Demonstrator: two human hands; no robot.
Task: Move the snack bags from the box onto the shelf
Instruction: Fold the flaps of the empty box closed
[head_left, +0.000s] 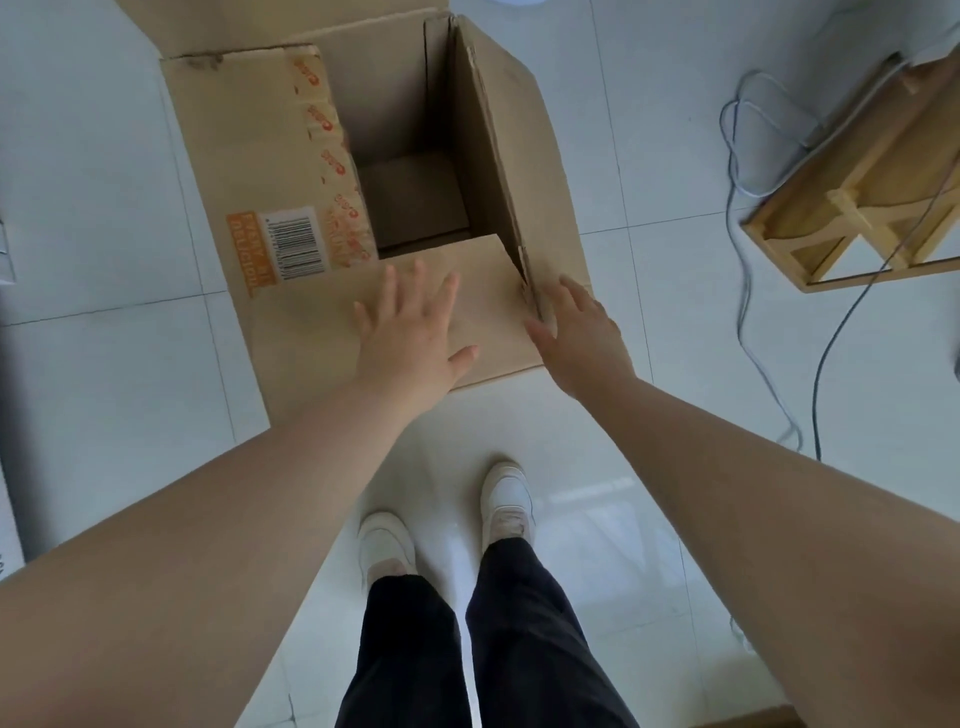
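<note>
A large brown cardboard box (498, 156) stands open on the floor in front of me. The part of its bottom that shows holds no snack bags. My left hand (410, 332) lies flat, fingers spread, on the near flap (322, 312). My right hand (576, 332) is open beside the box's near right corner, fingertips at the edge where the near flap meets the right flap. Neither hand holds anything. The wooden shelf (857, 192) stands at the right; only its lower part is in view.
The left flap (249, 140) carries orange print and a barcode label. White and grey cables (748, 291) run over the pale floor tiles between box and shelf. My feet in white shoes (447, 519) stand just behind the box.
</note>
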